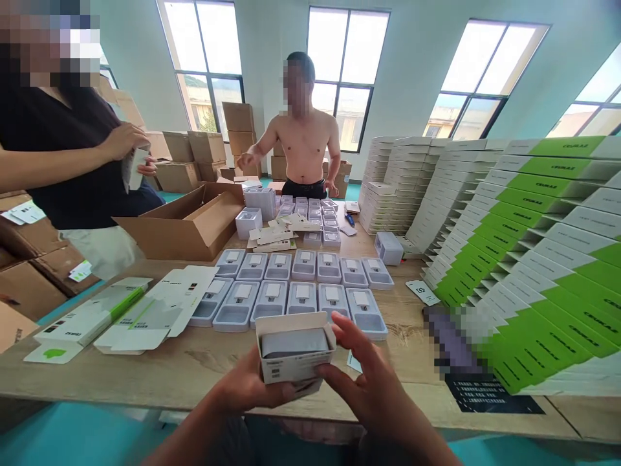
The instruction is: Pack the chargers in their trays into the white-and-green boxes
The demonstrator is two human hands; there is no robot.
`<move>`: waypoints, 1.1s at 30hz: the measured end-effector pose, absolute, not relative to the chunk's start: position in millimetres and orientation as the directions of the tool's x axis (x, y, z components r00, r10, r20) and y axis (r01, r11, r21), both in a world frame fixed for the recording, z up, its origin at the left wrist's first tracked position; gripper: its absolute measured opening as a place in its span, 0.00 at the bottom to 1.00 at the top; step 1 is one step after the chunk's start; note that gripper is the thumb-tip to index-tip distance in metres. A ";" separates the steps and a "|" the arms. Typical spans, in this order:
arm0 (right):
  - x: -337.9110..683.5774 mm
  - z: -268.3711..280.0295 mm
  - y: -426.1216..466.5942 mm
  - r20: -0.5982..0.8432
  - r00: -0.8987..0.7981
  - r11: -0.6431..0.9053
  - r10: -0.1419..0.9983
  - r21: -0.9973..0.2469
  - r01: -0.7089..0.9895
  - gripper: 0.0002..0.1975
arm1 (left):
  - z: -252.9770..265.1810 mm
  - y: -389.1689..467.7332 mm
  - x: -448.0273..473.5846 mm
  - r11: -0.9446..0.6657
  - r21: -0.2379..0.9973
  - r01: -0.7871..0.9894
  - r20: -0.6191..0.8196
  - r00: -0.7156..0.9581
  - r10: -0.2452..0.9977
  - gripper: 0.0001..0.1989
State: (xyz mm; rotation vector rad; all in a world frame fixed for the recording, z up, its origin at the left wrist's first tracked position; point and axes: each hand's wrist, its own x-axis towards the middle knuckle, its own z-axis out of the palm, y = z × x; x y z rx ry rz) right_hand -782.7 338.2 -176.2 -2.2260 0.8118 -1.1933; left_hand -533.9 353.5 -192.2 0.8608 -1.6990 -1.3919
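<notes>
Above the table's front edge, a small white carton (292, 369) is held with its end open towards me. A pale grey insert (295, 343) shows inside it. My left hand (242, 385) is wrapped round the carton's left side, fingers underneath. On the right side, my right hand (361, 369) pinches the carton, thumb at the near edge and index finger by the far flap. Just beyond stand two rows of pale plastic trays (235, 317), each with a small white plug-like device (332, 294) in it.
Flattened cartons (160, 304) lie at left, near an open brown box (213, 226). Tall stacks of white-and-green boxes (524, 259) line the right, above a black printed sheet (495, 393). One person (310, 142) stands across the table; another (72, 149) at left holds a carton.
</notes>
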 end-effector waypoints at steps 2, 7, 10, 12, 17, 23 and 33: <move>-782.6 -194.5 335.6 0.603 0.342 -0.686 -0.721 -0.692 -0.226 0.31 | -200.8 352.8 -539.6 0.164 0.986 0.030 0.164 -0.340 -0.926 0.33; -794.6 -238.8 341.9 0.571 0.256 -0.622 -0.780 -0.750 -0.225 0.26 | -234.9 370.8 -545.2 0.379 0.925 0.033 0.379 -0.002 -0.925 0.29; -804.3 -252.3 351.8 0.641 0.266 -0.694 -0.720 -0.659 -0.292 0.28 | -245.7 386.7 -541.3 0.481 0.870 -0.106 0.475 -0.073 -0.877 0.27; -807.7 -252.1 356.1 0.684 0.314 -0.751 -0.659 -0.570 -0.334 0.27 | -244.8 393.0 -536.3 0.545 0.802 -0.243 0.524 -0.150 -0.838 0.26; -806.8 -232.3 356.0 0.677 0.499 -0.841 -0.541 -0.451 -0.299 0.21 | -224.4 397.9 -521.8 0.619 0.597 -0.510 0.513 -0.350 -0.784 0.26; -802.6 -212.1 356.6 0.704 0.509 -0.868 -0.496 -0.389 -0.308 0.16 | -208.0 401.9 -522.5 0.675 0.406 -0.617 0.561 -0.414 -0.716 0.16; -801.0 -186.4 355.7 0.660 0.627 -0.910 -0.415 -0.314 -0.272 0.05 | -218.0 407.3 -530.2 0.756 0.369 -0.540 0.736 -0.327 -0.592 0.14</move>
